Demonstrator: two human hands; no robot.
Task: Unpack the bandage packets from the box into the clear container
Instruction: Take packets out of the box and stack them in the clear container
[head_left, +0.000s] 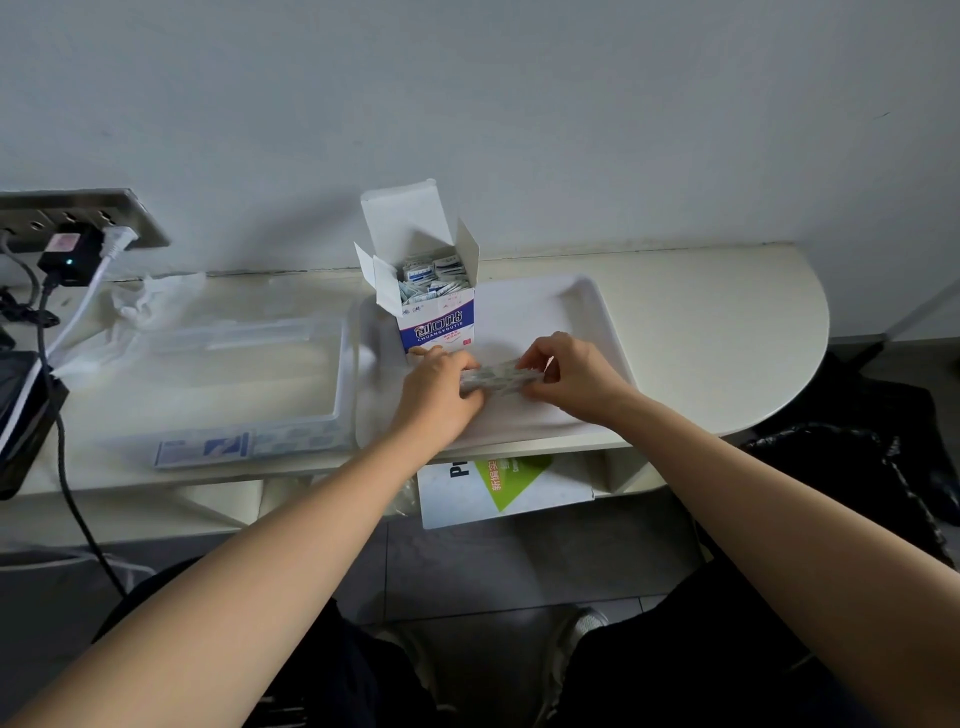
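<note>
An open white and blue bandage box (435, 317) stands upright on the white tray (582, 306), its flaps raised and several packets showing inside. Just in front of the box, my left hand (441, 395) and my right hand (566, 371) grip the two ends of a stack of bandage packets (496, 378) above the tray. The clear container (218, 384) lies to the left on the table. Several packets (244, 447) lie flat along its near edge.
The table (727, 332) is white with a rounded right end against the wall. A power strip (78, 221) with plugs and cables sits at far left, beside crumpled clear plastic (140, 306). A printed paper (498, 488) lies on a shelf under the table.
</note>
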